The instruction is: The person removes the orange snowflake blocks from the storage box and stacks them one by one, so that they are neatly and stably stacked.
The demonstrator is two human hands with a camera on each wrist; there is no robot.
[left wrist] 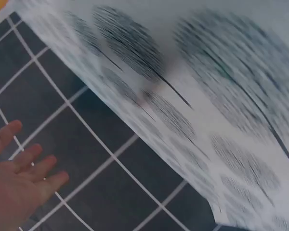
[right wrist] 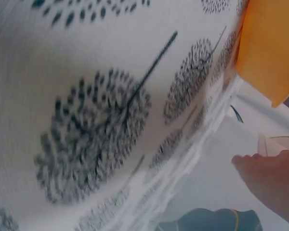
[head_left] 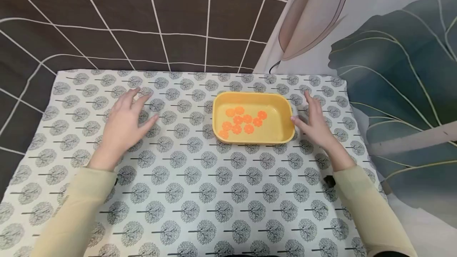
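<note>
A yellow rectangular tray (head_left: 280, 132) lies on the patterned cloth, with several orange flower-shaped pieces (head_left: 247, 119) spread over its left and middle part. My right hand (head_left: 315, 124) is at the tray's right side, fingers extended and the thumb tip at the rim; whether it touches I cannot tell. My left hand (head_left: 123, 124) is over the cloth well left of the tray, fingers spread, holding nothing. In the left wrist view the left hand (left wrist: 24, 178) shows spread fingers. The right wrist view has the right hand (right wrist: 274, 180) below the tray's yellow wall (right wrist: 267, 53).
A white cloth with grey tree prints (head_left: 207, 193) covers the table. Behind it hangs a dark curtain with white grid lines (head_left: 182, 19). A pale curtain with large leaf prints (head_left: 392, 70) hangs at the right, close to the right arm.
</note>
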